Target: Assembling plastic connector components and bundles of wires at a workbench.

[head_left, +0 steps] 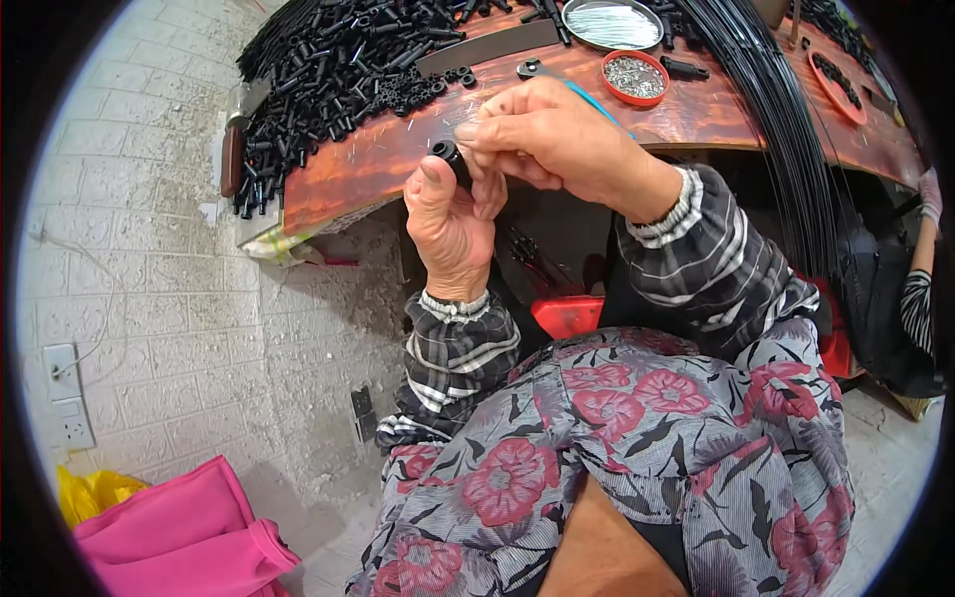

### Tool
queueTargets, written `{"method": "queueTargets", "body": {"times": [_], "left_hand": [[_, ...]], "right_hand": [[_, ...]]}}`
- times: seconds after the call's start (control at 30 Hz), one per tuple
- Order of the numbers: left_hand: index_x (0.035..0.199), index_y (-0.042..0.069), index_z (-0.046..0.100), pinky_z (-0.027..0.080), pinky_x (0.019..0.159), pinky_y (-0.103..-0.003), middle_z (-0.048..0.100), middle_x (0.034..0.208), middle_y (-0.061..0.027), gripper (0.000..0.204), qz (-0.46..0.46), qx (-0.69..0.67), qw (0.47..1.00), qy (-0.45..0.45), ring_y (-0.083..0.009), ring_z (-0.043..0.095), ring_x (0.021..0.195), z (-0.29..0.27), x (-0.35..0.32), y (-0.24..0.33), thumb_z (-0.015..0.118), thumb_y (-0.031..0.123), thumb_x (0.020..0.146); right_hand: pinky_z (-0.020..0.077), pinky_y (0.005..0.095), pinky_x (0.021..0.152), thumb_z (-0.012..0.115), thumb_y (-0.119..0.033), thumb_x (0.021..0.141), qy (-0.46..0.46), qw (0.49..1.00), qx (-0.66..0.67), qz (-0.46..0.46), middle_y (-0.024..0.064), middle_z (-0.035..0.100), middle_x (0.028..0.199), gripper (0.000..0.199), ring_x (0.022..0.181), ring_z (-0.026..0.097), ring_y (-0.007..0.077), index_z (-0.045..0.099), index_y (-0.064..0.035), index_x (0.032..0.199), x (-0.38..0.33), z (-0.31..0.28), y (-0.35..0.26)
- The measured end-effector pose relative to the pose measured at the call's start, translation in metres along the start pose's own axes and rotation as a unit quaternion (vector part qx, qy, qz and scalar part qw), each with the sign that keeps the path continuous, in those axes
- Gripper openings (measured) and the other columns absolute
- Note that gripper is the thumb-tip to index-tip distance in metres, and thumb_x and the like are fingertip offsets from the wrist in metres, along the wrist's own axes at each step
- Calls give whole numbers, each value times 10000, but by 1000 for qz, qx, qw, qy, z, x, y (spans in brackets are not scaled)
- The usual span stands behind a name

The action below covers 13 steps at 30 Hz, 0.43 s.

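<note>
Over the near edge of the wooden table, my left hand (pixel 453 237) is closed around a short black plastic cylinder (pixel 447 151) with a hollow end facing up. The thumb presses on its side. My right hand (pixel 572 144) is right beside it, thumb and forefinger pinched together just above the cylinder. Whatever sits in that pinch is too small to make out. Past my right hand lies a hand tool with a dark metal head (pixel 531 68) and a light blue handle (pixel 597 103), partly covered by the hand.
Loose black tubes (pixel 318 95) are heaped at the far left, beside a flat metal blade (pixel 489 48). A red dish of small metal pieces (pixel 664 84) and a plate of white sticks (pixel 612 28) stand beyond. Long black rods (pixel 771 109) hang over the right edge. Another person's gloved hand (pixel 930 196) is far right.
</note>
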<state>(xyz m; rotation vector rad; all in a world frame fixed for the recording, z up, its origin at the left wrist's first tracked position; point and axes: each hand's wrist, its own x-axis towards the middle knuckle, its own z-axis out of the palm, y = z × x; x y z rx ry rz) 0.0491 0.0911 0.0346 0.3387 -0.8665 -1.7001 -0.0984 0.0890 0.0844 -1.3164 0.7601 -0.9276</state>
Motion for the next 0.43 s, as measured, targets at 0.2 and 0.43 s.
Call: {"method": "queueTargets", "body": {"times": [0.2, 0.43], "left_hand": [[695, -14, 506, 261, 416, -231, 448, 563, -53, 445, 16, 3, 1000, -5, -118, 379, 454, 0, 2, 1, 498, 405, 845], [729, -37, 507, 263, 430, -252, 445, 567, -76, 465, 31, 7, 999, 35, -128, 359, 452, 4, 4, 3, 511, 417, 831]], "right_hand": [[422, 223, 501, 604, -72, 759, 143, 886, -312, -311, 42, 554, 671, 132, 576, 543, 140, 565, 19, 846, 0, 2, 8], [469, 287, 573, 583, -38, 646, 90, 669, -555, -486, 61, 531, 772, 250, 682, 565, 223, 544, -32, 893, -1, -6, 2]]}}
